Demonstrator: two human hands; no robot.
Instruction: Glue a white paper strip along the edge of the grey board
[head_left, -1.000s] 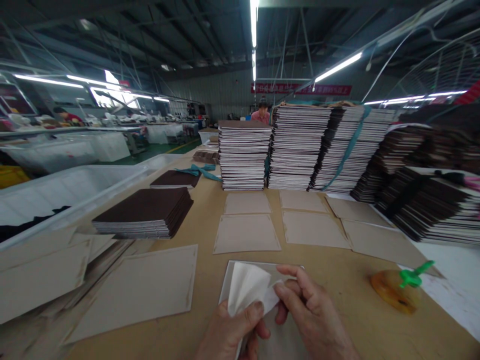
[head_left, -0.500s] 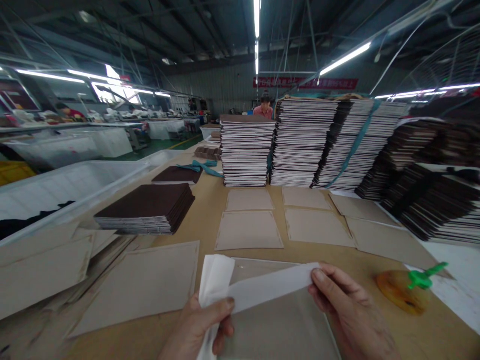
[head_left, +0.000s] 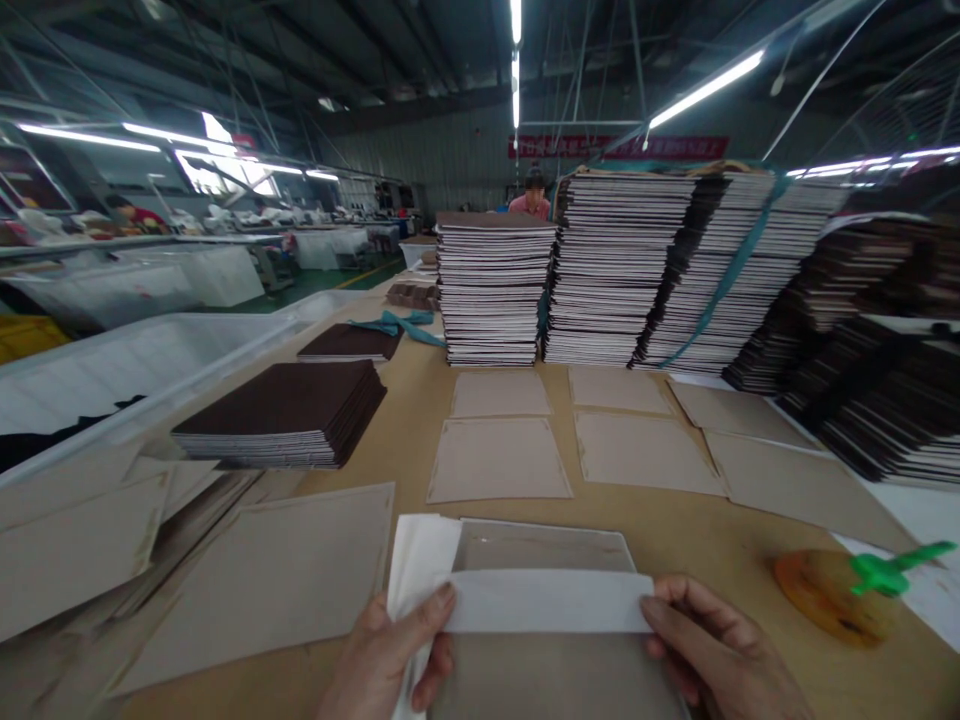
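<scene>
A white strip stretches level between my two hands, across a grey-beige rectangular panel. My left hand pinches the strip's left end and also grips a folded stack of white strips. Between the thumb and fingers of my right hand is the strip's right end. The panel's far edge shows beyond the strip; its near part runs out of the picture. I cannot tell whether the strip touches the panel.
Beige panels lie in rows ahead. Brown-covered stacks stand behind them, and a lower brown stack sits left. Loose panels cover the left side. A glue bottle with a green nozzle lies right. A person is behind the stacks.
The strip has swung from a slant to nearly level and sits lower over the panel. My right hand has moved down and slightly right; my left hand has shifted slightly left.
</scene>
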